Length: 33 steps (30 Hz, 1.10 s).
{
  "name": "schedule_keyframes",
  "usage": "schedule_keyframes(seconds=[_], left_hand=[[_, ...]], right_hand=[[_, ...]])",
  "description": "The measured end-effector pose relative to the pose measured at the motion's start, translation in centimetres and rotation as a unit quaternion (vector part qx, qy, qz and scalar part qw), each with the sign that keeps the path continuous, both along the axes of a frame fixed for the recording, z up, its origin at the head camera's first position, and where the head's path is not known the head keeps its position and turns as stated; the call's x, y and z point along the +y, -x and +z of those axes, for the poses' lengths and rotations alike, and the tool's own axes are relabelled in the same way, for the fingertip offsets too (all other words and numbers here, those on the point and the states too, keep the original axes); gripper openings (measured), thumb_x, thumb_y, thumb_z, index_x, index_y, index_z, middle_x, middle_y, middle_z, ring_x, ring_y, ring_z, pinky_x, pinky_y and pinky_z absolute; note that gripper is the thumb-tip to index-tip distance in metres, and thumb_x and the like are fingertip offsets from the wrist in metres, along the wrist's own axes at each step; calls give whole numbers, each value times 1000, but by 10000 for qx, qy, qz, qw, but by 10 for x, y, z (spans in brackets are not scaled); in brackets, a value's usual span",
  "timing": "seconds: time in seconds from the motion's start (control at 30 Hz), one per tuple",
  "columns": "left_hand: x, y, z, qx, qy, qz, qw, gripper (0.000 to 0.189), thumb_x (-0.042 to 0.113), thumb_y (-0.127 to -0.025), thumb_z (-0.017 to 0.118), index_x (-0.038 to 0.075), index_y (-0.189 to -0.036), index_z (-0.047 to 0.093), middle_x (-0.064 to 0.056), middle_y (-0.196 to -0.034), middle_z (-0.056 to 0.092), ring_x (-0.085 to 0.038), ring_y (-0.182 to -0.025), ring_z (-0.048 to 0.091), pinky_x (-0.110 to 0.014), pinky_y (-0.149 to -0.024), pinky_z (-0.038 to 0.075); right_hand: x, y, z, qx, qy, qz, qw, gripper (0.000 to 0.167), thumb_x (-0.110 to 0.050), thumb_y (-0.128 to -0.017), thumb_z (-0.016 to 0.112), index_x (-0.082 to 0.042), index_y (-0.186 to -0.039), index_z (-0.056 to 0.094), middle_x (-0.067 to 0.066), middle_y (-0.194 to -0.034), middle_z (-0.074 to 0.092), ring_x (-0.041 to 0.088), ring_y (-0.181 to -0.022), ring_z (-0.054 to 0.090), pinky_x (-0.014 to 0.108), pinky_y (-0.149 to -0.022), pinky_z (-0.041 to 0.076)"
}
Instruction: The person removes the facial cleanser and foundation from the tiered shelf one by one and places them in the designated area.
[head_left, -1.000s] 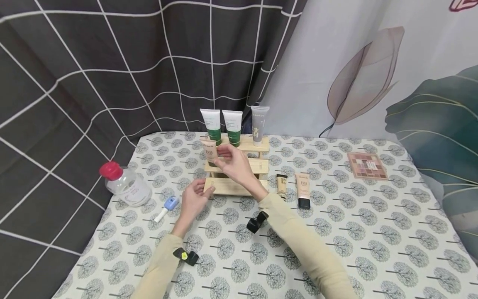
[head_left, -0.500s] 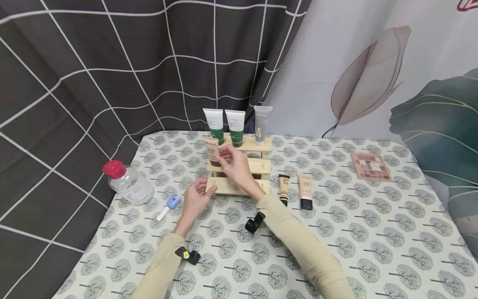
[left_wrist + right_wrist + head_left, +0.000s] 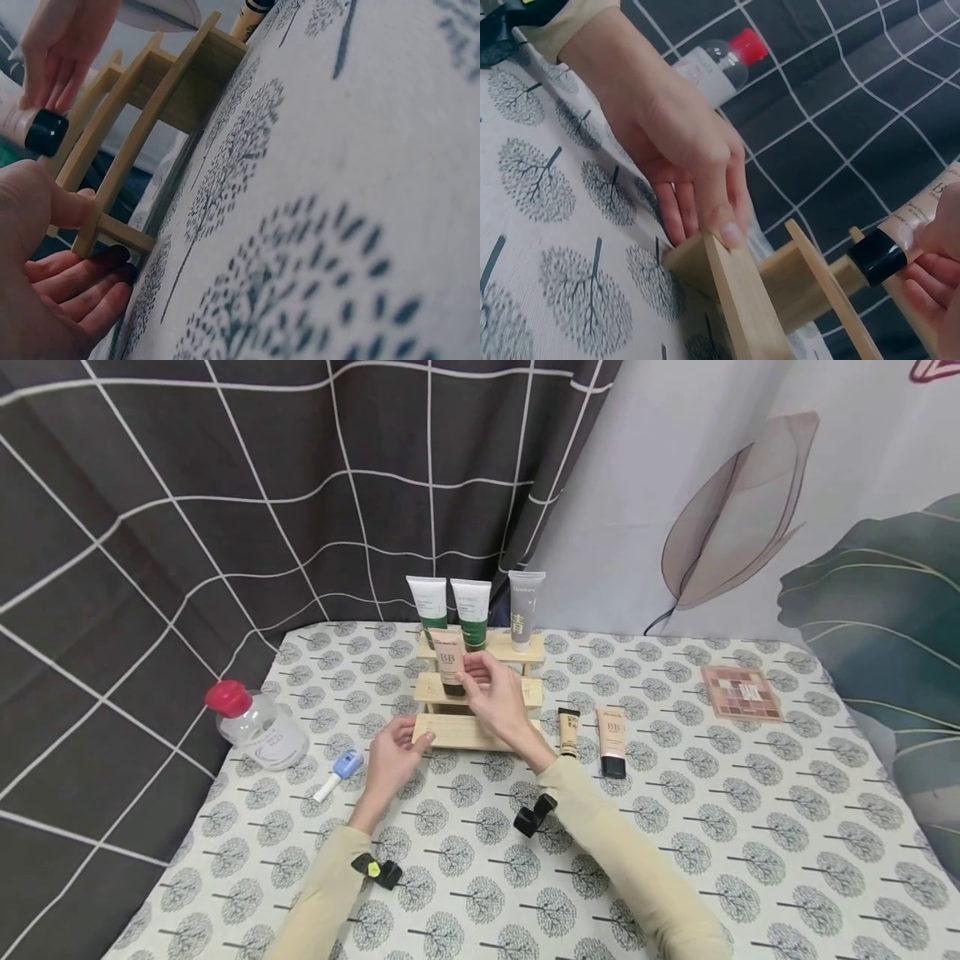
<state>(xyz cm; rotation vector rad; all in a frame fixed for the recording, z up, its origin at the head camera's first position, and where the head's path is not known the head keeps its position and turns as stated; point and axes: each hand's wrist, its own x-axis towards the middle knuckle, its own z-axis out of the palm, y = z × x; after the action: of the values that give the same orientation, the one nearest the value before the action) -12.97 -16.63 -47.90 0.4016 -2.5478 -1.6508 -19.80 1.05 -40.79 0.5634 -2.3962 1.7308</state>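
My right hand [image 3: 501, 703] pinches a beige BB cream tube [image 3: 449, 653] by its side, upright with its black cap [image 3: 876, 257] down. It is close over the middle step of a three-step wooden stand [image 3: 468, 732]. My left hand [image 3: 393, 753] grips the left end of the lowest step; in the right wrist view its thumb [image 3: 729, 231] lies on the top and its fingers curl below. Two white-and-green tubes [image 3: 427, 597] [image 3: 472, 606] and a grey tube [image 3: 525, 610] stand cap-down along the top step.
Right of the stand lie a small gold-and-black tube [image 3: 568, 732] and another BB cream tube [image 3: 612, 735]. Farther right is an eyeshadow palette [image 3: 742, 693]. On the left are a red-capped clear bottle [image 3: 266, 731] and a blue-and-white stick-like item [image 3: 341, 772]. Curtains hang behind.
My right hand has moved the BB cream tube rightward, from the left end of the middle step towards its centre. My left hand stays on the lowest step.
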Motion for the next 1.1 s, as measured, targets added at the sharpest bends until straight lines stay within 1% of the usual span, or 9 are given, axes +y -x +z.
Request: schedule_keyframes(seconds=[0.13, 0.33, 0.43, 0.6, 0.73, 0.83, 0.87, 0.97, 1.1], left_hand=[[-1, -1, -1, 6, 63, 28, 10000, 45, 17, -89, 77, 1, -128, 62, -20, -123, 70, -32, -112, 68, -43, -101, 58], [-1, -2, -2, 59, 183, 87, 9998, 44, 17, -89, 77, 1, -127, 62, -21, -121, 71, -32, -110, 69, -43, -99, 58], [-1, -1, -2, 68, 158, 86, 9998, 45, 17, -89, 77, 0, -127, 62, -21, -120, 71, -32, -109, 69, -43, -99, 58], [0, 1, -1, 110, 77, 66, 9999, 44, 16, -88, 77, 0, -127, 62, -21, -120, 71, -33, -109, 69, -42, -99, 59], [0, 2, 0, 142, 36, 20, 9999, 45, 16, -88, 78, 0, -127, 62, -21, -120, 71, -33, -110, 69, -41, -99, 59], [0, 2, 0, 162, 47, -4, 9999, 45, 16, -88, 78, -1, -127, 62, -22, -120, 71, -33, -109, 69, -41, -98, 59], [0, 2, -1, 169, 61, 0, 9998, 45, 16, -88, 78, -1, -126, 62, -22, -120, 71, -33, -109, 69, -41, -98, 59], [0, 0, -2, 241, 130, 12, 9996, 44, 15, -88, 77, -2, -126, 62, -24, -119, 71, -35, -108, 69, -42, -97, 60], [1, -1, -3, 293, 289, 70, 9991, 43, 13, -89, 76, -3, -126, 62, -24, -119, 71, -36, -108, 69, -40, -96, 60]], right_hand=[[14, -4, 0, 0, -29, -100, 9999, 24, -3, -92, 69, 6, -115, 65, 22, -109, 72, 34, -98, 71, 40, -93, 61], [37, -12, 4, -327, -25, -172, 9993, 27, -3, -93, 67, 6, -118, 63, 24, -113, 71, 34, -101, 70, 40, -97, 59], [50, -16, 7, -436, -32, -192, 9989, 28, -3, -93, 68, 6, -119, 63, 24, -113, 70, 34, -101, 70, 41, -97, 59], [74, -21, 11, -440, -209, -321, 9983, 28, -3, -93, 68, 6, -119, 63, 23, -113, 70, 34, -101, 69, 41, -96, 60], [94, -26, 9, -540, -300, -464, 9970, 28, -3, -95, 66, 7, -121, 61, 24, -114, 70, 34, -103, 69, 43, -99, 59], [110, -29, 5, -570, -401, -601, 9958, 29, -3, -95, 66, 7, -122, 61, 24, -115, 70, 35, -104, 70, 42, -99, 59], [114, -30, 3, -581, -431, -649, 9953, 29, -3, -95, 65, 7, -122, 61, 24, -115, 70, 34, -104, 70, 40, -99, 59], [128, -33, -1, -602, -551, -800, 9934, 29, -4, -96, 65, 6, -123, 61, 24, -116, 70, 34, -104, 69, 25, -95, 58], [144, -37, -4, -694, -558, -932, 9917, 30, -4, -96, 64, 7, -124, 60, 25, -117, 69, 33, -104, 68, 5, -88, 51]])
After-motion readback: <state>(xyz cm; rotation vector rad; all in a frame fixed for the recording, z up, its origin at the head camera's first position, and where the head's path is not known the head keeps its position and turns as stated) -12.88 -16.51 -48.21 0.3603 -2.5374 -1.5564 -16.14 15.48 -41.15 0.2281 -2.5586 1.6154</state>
